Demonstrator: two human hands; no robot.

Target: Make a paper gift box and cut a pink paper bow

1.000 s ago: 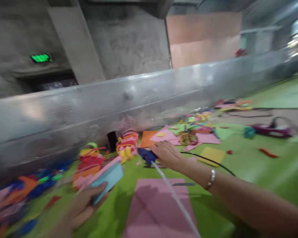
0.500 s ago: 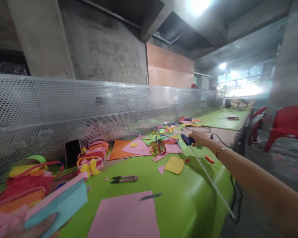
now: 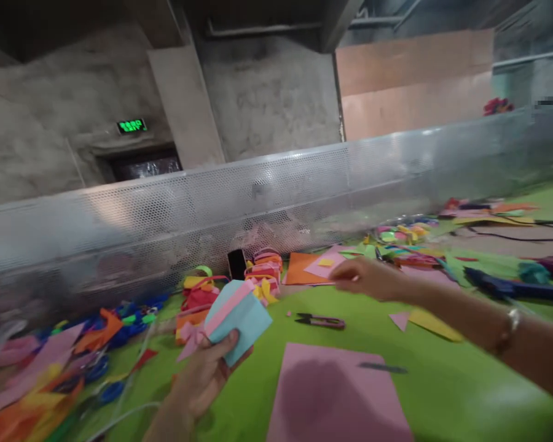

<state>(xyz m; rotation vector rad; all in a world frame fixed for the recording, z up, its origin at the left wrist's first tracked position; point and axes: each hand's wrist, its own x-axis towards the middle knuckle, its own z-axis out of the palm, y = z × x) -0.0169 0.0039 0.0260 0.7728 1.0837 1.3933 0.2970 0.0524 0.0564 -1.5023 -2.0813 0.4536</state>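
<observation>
My left hand (image 3: 212,368) is closed on a light-blue felt piece (image 3: 246,322) with a pink strip along its upper left part, thumb in front. My right hand (image 3: 366,277) hangs above the table to the right of it, fingers curled together; nothing shows in them, though motion blurs the hand. A dark-blue glue gun (image 3: 498,283) lies on the table beyond my right forearm. Below the hands are small thread snips (image 3: 321,320), a pink felt sheet (image 3: 336,393) and a thin grey blade (image 3: 382,368) lying on the sheet's upper right edge.
A green cover (image 3: 239,405) lies over the table. Small felt bags (image 3: 203,294) and a phone (image 3: 236,265) stand by the perforated metal screen (image 3: 276,184). Blue-handled scissors (image 3: 112,391) and felt scraps crowd the left; a black cable (image 3: 511,234) runs at the right.
My right hand has let go of the glue gun and come back left. My left hand has raised the light-blue felt piece toward the middle. The view has turned left.
</observation>
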